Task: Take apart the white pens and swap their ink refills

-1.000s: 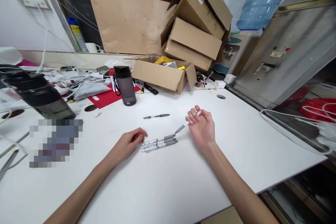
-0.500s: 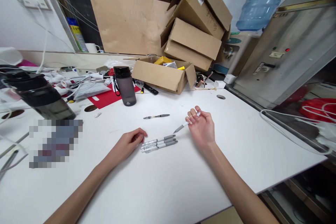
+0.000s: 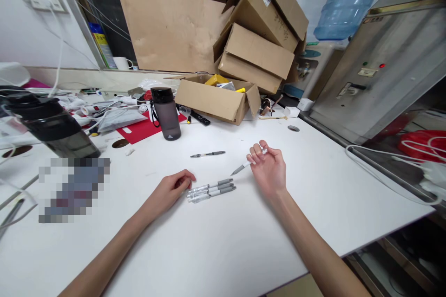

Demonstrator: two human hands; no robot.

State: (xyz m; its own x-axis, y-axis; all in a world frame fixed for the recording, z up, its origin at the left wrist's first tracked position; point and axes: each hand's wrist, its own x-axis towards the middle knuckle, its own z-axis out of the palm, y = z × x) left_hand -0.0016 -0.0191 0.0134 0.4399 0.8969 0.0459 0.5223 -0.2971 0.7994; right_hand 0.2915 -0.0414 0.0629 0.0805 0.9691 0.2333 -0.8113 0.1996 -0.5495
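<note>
My right hand [image 3: 270, 169] is raised over the white table [image 3: 209, 246], palm turned up. Its curled fingers and thumb grip a white pen [image 3: 240, 168] with a grey grip, tip slanting down to the left. On the tabletop lies my left hand [image 3: 174, 188], fingers loosely curled in and no object visible in them. Its thumb is at the clear ends of several white-and-grey pens [image 3: 212, 190] laid side by side; whether it touches them I cannot tell. Farther back a single dark-gripped clear pen [image 3: 208, 154] lies by itself.
A dark bottle [image 3: 167, 118] stands behind the pens, and a larger bottle [image 3: 57, 125] is at the left. An open cardboard box [image 3: 209, 100] sits at the back. Cables and a red folder [image 3: 139, 131] lie back left. A metal cabinet [image 3: 376, 65] borders the right side.
My right hand has shifted very slightly to the right with the pen. My left hand and the pens on the table have not visibly moved.
</note>
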